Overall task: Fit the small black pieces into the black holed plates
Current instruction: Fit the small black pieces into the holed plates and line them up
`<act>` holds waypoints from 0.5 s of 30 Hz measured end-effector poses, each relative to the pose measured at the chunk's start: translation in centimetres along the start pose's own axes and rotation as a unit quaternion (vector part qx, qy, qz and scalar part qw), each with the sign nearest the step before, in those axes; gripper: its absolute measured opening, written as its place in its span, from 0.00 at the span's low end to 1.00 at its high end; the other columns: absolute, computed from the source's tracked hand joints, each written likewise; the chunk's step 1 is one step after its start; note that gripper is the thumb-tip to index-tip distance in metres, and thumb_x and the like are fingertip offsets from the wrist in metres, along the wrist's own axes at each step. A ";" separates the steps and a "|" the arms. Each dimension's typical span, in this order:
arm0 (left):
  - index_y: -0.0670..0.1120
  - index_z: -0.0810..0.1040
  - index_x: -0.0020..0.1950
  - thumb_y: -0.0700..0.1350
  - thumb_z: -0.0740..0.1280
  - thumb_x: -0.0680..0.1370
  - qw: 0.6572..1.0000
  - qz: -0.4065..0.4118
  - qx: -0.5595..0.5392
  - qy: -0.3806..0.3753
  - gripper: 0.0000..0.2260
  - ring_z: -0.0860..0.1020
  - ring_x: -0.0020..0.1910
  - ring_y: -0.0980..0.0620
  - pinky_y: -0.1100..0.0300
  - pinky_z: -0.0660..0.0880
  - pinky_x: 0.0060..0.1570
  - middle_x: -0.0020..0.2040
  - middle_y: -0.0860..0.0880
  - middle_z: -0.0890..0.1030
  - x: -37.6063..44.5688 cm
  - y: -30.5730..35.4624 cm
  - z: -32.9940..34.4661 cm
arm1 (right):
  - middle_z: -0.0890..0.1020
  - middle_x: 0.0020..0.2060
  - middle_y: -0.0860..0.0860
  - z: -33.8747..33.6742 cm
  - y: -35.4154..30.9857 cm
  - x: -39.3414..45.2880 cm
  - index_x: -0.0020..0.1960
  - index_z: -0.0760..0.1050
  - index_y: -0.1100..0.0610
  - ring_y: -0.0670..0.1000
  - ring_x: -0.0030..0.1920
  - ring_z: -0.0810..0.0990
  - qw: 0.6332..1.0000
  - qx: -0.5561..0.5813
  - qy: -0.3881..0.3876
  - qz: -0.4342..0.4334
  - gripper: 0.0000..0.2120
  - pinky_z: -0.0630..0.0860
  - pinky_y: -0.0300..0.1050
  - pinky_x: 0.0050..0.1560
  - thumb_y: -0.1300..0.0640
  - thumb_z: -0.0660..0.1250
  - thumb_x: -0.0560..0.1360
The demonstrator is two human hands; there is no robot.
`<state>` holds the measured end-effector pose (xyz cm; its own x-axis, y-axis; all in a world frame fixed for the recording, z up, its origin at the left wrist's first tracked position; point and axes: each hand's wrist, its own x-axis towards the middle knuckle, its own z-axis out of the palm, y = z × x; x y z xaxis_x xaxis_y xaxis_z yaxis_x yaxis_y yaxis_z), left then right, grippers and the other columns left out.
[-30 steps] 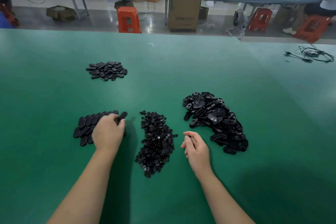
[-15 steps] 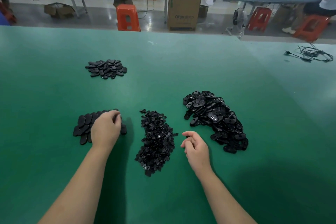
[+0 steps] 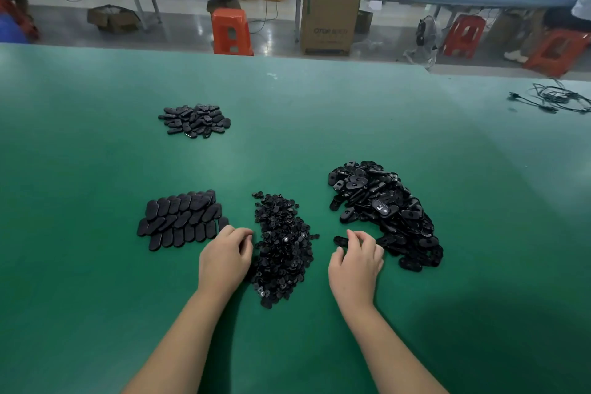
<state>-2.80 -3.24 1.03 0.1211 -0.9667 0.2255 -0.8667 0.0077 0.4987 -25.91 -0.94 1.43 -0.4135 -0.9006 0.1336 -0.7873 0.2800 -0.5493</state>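
Small black pieces heaped mid-bench, holed plates piled right; probably light, stiff, slick plastic, best pinched by the edges. Left hand curled at the heap's edge, right hand curled beside a plate; grasp unclear

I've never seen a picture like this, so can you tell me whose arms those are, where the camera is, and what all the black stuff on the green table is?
The camera sits on a person's head, looking down at their own bare arms. On the green table lie four black piles: tiny pieces in the middle, holed plates on the right, neat flat ovals on the left, and a small heap farther back. The left hand touches the tiny pieces' edge. The right hand reaches at the plates. Whether either holds anything is hidden.
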 end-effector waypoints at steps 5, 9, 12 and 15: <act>0.52 0.84 0.52 0.46 0.68 0.80 1.000 0.006 -0.007 -0.005 0.06 0.75 0.33 0.59 0.64 0.70 0.29 0.41 0.58 0.77 -0.1 0.0 -0.2 | 0.77 0.60 0.47 0.0 0.2 0.1 0.65 0.79 0.49 0.52 0.64 0.69 0.999 -0.040 -0.023 -0.017 0.14 0.63 0.49 0.65 0.55 0.65 0.81; 0.52 0.84 0.51 0.47 0.68 0.79 1.000 -0.008 -0.024 -0.009 0.05 0.74 0.32 0.61 0.66 0.65 0.28 0.40 0.58 0.76 0.0 -0.1 -0.3 | 0.82 0.53 0.46 0.0 0.4 0.2 0.61 0.82 0.50 0.51 0.56 0.74 0.999 -0.009 -0.021 -0.047 0.10 0.64 0.47 0.60 0.54 0.65 0.82; 0.54 0.84 0.51 0.49 0.69 0.79 0.999 -0.004 -0.028 -0.019 0.05 0.74 0.33 0.61 0.65 0.65 0.29 0.40 0.58 0.75 0.1 -0.2 -0.3 | 0.82 0.51 0.46 -0.1 0.5 0.3 0.62 0.81 0.54 0.50 0.53 0.76 0.996 0.067 -0.029 -0.049 0.11 0.70 0.47 0.58 0.55 0.66 0.82; 0.57 0.85 0.50 0.52 0.71 0.78 0.999 0.004 -0.030 -0.030 0.04 0.75 0.34 0.62 0.64 0.70 0.30 0.40 0.59 0.75 0.1 -0.2 -0.4 | 0.78 0.44 0.42 -0.3 0.6 0.3 0.60 0.81 0.57 0.47 0.47 0.78 0.986 0.166 -0.020 -0.011 0.09 0.73 0.43 0.49 0.57 0.67 0.81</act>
<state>-2.40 -3.21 1.29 0.0825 -0.9802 0.1799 -0.8372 0.0298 0.5461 -26.68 -0.98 1.36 -0.3748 -0.9193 0.1197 -0.5995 0.1418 -0.7877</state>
